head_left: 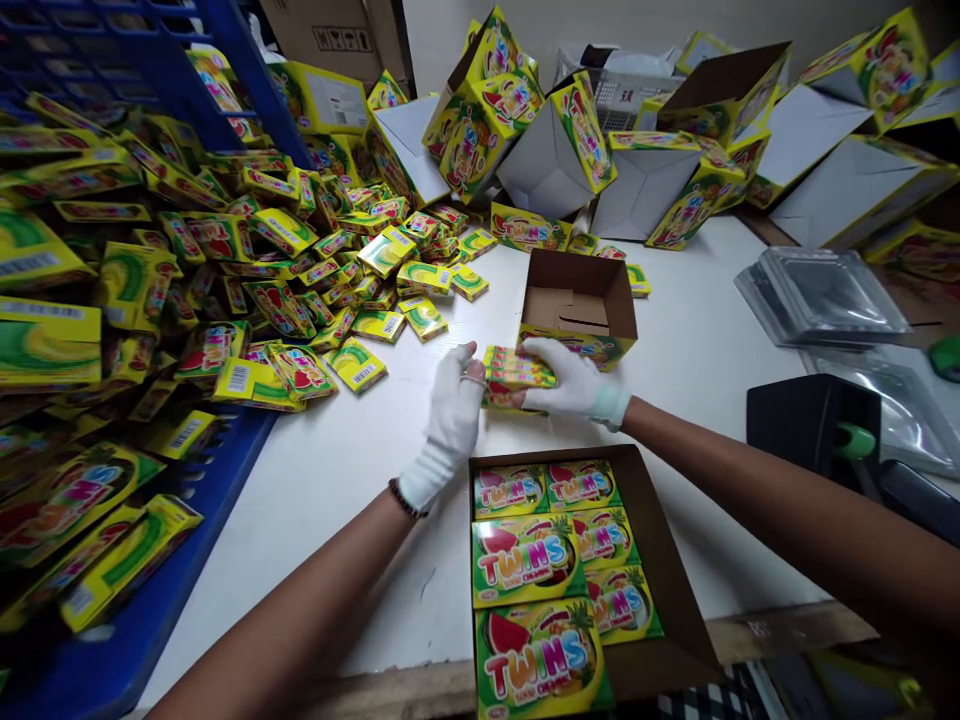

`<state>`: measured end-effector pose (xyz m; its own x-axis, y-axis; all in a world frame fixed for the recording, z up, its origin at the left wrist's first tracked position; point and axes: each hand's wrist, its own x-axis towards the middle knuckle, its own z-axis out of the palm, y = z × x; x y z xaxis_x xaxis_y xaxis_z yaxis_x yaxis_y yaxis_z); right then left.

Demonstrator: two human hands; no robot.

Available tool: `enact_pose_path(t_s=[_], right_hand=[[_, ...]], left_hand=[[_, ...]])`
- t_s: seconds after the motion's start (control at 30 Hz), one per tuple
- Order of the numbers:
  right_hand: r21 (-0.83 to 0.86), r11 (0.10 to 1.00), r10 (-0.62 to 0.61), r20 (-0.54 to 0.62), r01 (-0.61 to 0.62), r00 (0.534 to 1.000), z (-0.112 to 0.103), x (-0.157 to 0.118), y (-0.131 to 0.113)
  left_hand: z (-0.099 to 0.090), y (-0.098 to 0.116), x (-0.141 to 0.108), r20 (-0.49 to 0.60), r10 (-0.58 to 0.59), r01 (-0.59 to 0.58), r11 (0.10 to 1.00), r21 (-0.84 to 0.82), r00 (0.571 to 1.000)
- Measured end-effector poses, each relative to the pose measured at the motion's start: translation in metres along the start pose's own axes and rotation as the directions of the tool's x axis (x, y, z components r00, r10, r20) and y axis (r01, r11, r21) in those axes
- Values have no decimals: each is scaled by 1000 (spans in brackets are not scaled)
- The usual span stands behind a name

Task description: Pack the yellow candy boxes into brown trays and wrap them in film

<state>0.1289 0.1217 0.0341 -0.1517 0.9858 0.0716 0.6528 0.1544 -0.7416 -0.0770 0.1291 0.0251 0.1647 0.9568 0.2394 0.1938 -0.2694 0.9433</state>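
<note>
Both my hands wear white gloves and hold a small stack of candy packs [517, 368] between them. My left hand [454, 395] is closed on the stack's left end, and my right hand [566, 382] grips its right end. Just beyond the stack stands an open display box [577, 280] with a bare brown inside. Nearer to me, a brown carton [671, 590] holds several yellow-green "Twins" boxes [529, 560] lying face up, some on top of others.
A blue crate [225, 480] on the left spills a large heap of candy packs [292, 230] onto the white table [360, 440]. Open display boxes [555, 140] pile up along the back. Clear plastic trays [825, 290] and a black tape dispenser [814, 425] lie at right.
</note>
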Motion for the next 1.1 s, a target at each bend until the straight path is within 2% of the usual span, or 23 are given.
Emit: enact_pose_path(t_s=[0.03,0.07,0.1,0.17,0.23,0.27,0.3,0.37,0.43,0.53,0.63,0.7,0.93,1.1], right_hand=[[104,993,64,-37,-60,997,-9,-5,-12],[241,965,118,-46,-103,992,-19,-13,-23],[385,912,159,-14,-141,987,-28,-22,-34],[589,771,188,156,-244,970,-42,-45,-50],[626,682,173,362,-377,916,-48,-67,-58],[608,670,163,438,-425,884,-49,-77,-60],[584,676,159,480,-450,863,-49,-85,-60],[521,736,172,473,-432,864,-46,-95,-59],[409,837,188,410,-364,893,-42,-101,-60],[196,956,150,321,-220,935,-35,-105,-67],[52,997,35,314,-53,949,-31,-107,-76],[0,1000,-5,373,5,928,-32,-107,-81],[-2,1000,27,480,-29,877,-41,-106,-84],[-29,992,125,414,-124,902,-32,-115,-80]], left_hand=[[-10,16,-12,-16,82,-81,995,53,996],[-19,31,-28,32,166,-169,980,108,986],[-27,46,-45,137,231,-251,956,152,963],[-36,67,-83,357,276,-372,898,235,892],[-36,76,-117,481,247,-432,842,324,841],[-33,77,-130,502,226,-441,819,366,835],[-31,76,-141,506,212,-445,802,398,836],[-26,73,-156,490,223,-459,772,439,843],[-25,69,-165,479,288,-516,725,457,829],[-26,68,-174,498,373,-603,650,462,783],[-27,70,-178,493,392,-617,630,471,777],[-26,71,-180,474,407,-615,633,470,781],[-25,66,-184,459,442,-631,629,454,771],[-22,60,-185,436,464,-635,617,466,771]])
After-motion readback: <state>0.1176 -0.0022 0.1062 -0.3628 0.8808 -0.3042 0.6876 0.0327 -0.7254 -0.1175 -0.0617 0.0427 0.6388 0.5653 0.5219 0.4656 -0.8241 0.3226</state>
